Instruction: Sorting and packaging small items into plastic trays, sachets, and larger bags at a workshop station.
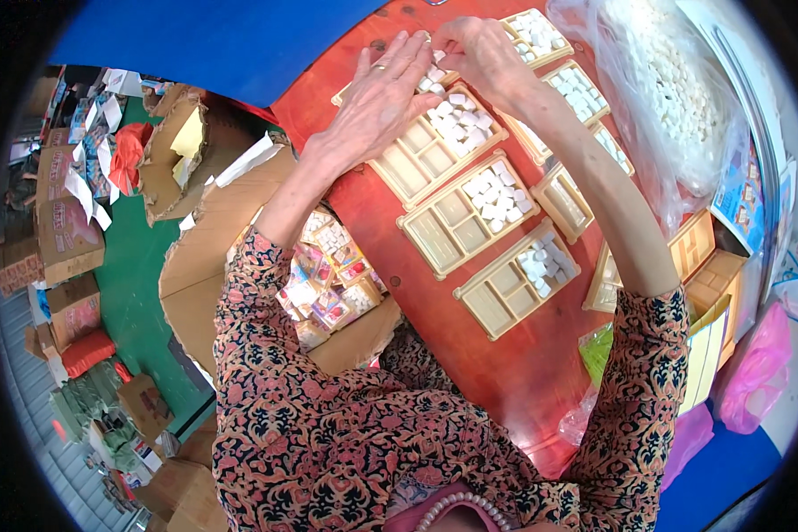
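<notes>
My left hand (383,96) lies palm down over the farthest cream plastic tray (344,94), its fingers stretched out and holding nothing. Beside it, my right hand (485,58) bends down at the white cubes (432,82) in that tray. Its fingers are curled together, and whatever is between them is hidden. Nearer to me, a cream divided tray (402,174) has white cubes in its right-hand section. Two similar trays, a middle tray (433,243) and a near tray (488,306), also carry cubes on the right, with bare compartments on the left.
More filled trays (578,92) stand right of my right forearm. A clear bag of white cubes (674,97) lies at the far right, above stacked cream trays (714,275) and a pink bag (756,368). Left of the red table (363,208) stands an open cardboard box (213,253) of packaged sets.
</notes>
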`<action>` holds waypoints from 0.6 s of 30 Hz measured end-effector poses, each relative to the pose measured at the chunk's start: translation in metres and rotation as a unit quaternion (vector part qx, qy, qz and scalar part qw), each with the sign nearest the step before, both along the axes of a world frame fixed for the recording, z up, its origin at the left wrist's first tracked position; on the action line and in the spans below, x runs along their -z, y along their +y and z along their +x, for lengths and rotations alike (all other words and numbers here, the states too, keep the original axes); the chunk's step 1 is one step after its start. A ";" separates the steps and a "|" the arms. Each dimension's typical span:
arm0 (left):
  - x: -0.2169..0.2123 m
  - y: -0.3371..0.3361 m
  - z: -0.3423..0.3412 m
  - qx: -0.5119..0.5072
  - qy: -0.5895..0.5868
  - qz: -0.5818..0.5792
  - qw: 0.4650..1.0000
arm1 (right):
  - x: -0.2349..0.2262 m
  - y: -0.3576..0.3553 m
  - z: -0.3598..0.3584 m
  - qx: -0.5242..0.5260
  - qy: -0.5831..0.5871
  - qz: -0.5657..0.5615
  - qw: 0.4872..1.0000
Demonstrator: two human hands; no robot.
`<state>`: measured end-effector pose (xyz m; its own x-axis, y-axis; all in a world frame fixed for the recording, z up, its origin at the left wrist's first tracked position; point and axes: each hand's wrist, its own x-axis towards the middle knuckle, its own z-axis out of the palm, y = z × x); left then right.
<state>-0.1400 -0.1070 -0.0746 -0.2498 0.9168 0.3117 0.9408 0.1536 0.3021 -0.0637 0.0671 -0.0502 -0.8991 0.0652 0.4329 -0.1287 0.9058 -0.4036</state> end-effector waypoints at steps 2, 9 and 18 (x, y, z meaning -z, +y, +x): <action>0.000 -0.003 0.000 -0.001 0.002 -0.022 1.000 | -0.002 -0.003 0.001 0.015 -0.018 -0.012 1.000; -0.007 -0.010 -0.006 -0.014 -0.102 -0.002 0.995 | -0.021 0.022 0.022 -0.026 -0.090 0.064 0.994; 0.000 -0.007 -0.007 0.029 -0.015 -0.049 0.998 | -0.003 0.023 0.041 -0.118 -0.011 0.183 0.976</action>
<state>-0.1467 -0.1137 -0.0751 -0.2033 0.9557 0.2130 0.9396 0.1293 0.3169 -0.0222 0.0905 -0.0473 -0.8793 -0.3000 0.3698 -0.3462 0.9360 -0.0638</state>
